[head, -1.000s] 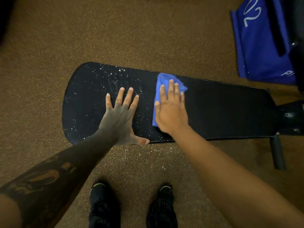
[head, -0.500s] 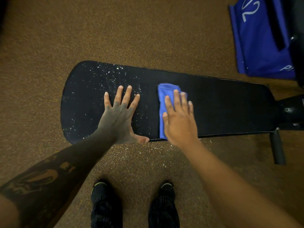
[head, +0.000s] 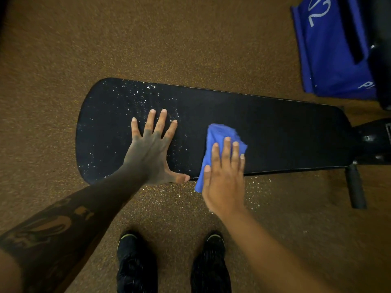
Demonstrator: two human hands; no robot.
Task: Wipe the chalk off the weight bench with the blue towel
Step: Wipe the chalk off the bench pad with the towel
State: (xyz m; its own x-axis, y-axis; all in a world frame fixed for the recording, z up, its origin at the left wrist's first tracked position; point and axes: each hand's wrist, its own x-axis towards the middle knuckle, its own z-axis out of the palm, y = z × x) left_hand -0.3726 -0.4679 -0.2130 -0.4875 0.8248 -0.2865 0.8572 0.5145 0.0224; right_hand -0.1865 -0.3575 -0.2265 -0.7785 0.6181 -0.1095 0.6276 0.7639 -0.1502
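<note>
While the right hand (head: 224, 176) is pressing the blue towel (head: 220, 134) against the bench (head: 285, 132), its fingers are lying straight and close together on the cloth, pinning it rather than gripping it. The towel is sitting at the near edge of the pad, roughly mid-length, with one corner hanging over that edge. The bench's long axis is running left to right across the view, dipping slightly toward the right. The chalk (head: 135, 96) is showing as white specks over the left end of the pad, so it is lying leftward of the towel along that axis, not ahead of the fingertips. The left hand (head: 148, 157) is resting flat on the speckled part, fingers spread and straight, holding nothing. It is the hand nearer the specks and, by my judgement, is sitting in the path of a leftward wipe. At the upper right a blue bag (head: 330, 60) is showing a white "2" with part of another figure before it, and a lone "P" lower down; the rest is cut off.
</note>
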